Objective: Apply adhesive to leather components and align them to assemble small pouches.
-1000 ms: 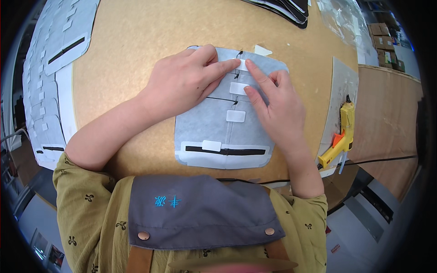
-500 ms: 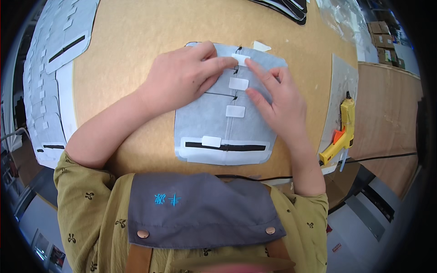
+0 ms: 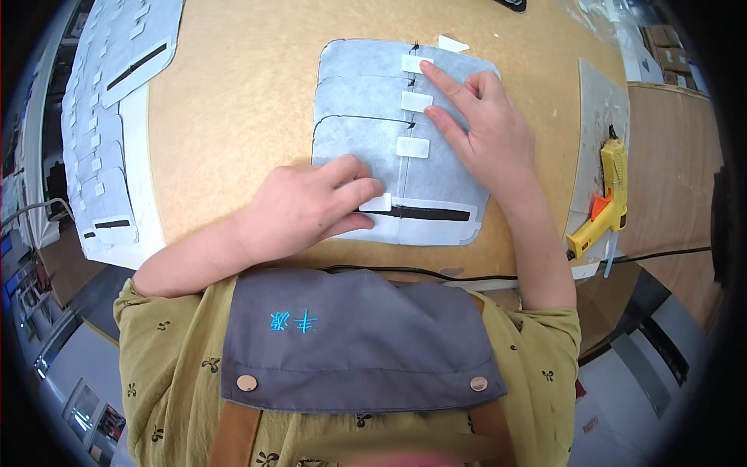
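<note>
Panel: one, grey, rounded corners; flat on the desk before the person, between and partly beneath the two hands.
Panel markings: dark cross lines on the far half; a centre seam with tufts of black thread.
Desk: tan top, curved by the lens.
Top tab: white, oblong; on the centre seam, near the panel's far edge.
Second tab: white, oblong; on the seam, nearer the person than the top tab.
Third tab: white, oblong; next along the seam, clear of both hands.
Low tab: white; at the black strip, left of the seam, partly covered by fingers.
Black strip: long, narrow, in a white border along the panel's near edge.
Left hand: fingers bent, tips at the left end of the low tab; whether they pinch it or only press, cannot tell.
Right hand: loosely spread, gripping nothing; index fingertip on the right end of the top tab, thumb tip at the right end of the second tab, contact there uncertain.
Scrap: white, roughly triangular; just beyond the panel.
Stack: grey panels with white tabs, overlapping; desk's left side.
Glue gun: yellow, orange trigger; desk's right side.
Board: grey, stained; beside the glue gun.
Cord: black; along the desk's near edge.
Apron: dark grey bib, blue stitching, two metal studs, brown straps.
</note>
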Action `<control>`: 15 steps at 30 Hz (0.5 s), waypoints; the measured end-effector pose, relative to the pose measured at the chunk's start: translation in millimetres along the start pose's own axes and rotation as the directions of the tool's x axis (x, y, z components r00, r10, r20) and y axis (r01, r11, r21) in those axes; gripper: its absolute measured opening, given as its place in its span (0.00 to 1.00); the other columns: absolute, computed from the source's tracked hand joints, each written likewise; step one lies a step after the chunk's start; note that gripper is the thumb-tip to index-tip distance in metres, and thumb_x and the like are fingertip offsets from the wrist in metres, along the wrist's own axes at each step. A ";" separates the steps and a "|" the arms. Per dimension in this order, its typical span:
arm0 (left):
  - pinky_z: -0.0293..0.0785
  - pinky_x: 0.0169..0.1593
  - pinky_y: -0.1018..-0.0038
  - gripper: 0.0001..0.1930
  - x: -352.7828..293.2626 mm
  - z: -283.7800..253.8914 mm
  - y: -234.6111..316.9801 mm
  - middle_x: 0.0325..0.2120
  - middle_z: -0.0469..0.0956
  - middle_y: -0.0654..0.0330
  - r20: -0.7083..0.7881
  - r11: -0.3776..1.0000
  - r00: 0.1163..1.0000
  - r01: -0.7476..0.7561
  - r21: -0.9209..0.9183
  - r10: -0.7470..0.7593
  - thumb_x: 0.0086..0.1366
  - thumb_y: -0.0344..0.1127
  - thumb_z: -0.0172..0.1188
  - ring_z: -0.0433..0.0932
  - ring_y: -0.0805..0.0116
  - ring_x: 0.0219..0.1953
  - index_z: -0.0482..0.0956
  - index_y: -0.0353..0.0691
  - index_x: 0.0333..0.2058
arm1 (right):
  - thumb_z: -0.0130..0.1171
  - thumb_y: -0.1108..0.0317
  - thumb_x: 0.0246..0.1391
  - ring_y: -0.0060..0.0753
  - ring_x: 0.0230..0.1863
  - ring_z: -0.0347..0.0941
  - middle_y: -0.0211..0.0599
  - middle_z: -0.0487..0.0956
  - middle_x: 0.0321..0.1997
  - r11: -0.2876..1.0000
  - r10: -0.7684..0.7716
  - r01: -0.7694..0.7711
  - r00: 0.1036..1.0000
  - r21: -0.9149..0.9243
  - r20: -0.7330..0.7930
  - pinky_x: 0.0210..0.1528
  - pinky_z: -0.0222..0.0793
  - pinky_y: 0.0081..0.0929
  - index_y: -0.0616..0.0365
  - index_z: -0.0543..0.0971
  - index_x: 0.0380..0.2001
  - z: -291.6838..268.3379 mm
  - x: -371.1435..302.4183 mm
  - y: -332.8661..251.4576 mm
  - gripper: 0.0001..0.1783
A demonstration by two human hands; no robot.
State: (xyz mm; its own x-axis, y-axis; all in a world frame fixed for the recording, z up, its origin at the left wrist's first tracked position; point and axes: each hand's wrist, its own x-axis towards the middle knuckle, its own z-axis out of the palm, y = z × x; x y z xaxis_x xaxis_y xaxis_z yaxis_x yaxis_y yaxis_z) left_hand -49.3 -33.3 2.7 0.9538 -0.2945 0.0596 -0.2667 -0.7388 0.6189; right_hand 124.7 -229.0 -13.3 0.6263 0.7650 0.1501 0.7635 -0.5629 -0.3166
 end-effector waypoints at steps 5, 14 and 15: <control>0.75 0.27 0.69 0.14 1.5 3.5 9.3 0.35 0.74 0.63 0.023 0.991 0.991 0.129 0.035 -0.129 0.57 0.40 0.67 0.79 0.63 0.29 0.77 0.45 0.40 | 0.60 0.50 0.55 0.31 0.31 0.69 0.29 0.65 0.33 1.000 -0.003 0.003 1.000 0.002 -0.003 0.29 0.69 0.31 0.27 0.75 0.58 0.8 -0.2 1.3 0.25; 0.65 0.22 0.77 0.08 -1.6 -10.3 4.7 0.28 0.72 0.68 0.185 0.544 0.906 0.381 -0.748 -0.381 0.62 0.28 0.56 0.69 0.76 0.21 0.77 0.40 0.40 | 0.58 0.49 0.57 0.32 0.33 0.71 0.30 0.67 0.34 1.000 0.014 -0.015 1.000 0.023 0.025 0.33 0.72 0.34 0.26 0.68 0.63 0.3 -0.2 1.4 0.30; 0.55 0.20 0.84 0.06 0.8 -14.8 -1.1 0.25 0.66 0.71 0.282 0.281 0.873 0.408 -0.869 -0.398 0.63 0.29 0.49 0.59 0.83 0.19 0.75 0.39 0.36 | 0.57 0.48 0.58 0.33 0.33 0.71 0.30 0.67 0.34 0.999 0.022 -0.022 1.000 0.037 0.004 0.34 0.72 0.34 0.26 0.67 0.64 0.8 0.1 1.3 0.30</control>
State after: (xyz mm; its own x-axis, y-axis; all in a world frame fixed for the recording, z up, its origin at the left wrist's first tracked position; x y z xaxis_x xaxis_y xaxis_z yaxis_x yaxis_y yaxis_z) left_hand -46.3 -23.8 13.7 0.9000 -0.1338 -0.4147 0.4344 0.1990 0.8785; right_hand 125.6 -229.5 -14.4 0.6424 0.7536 0.1392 0.7430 -0.5680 -0.3540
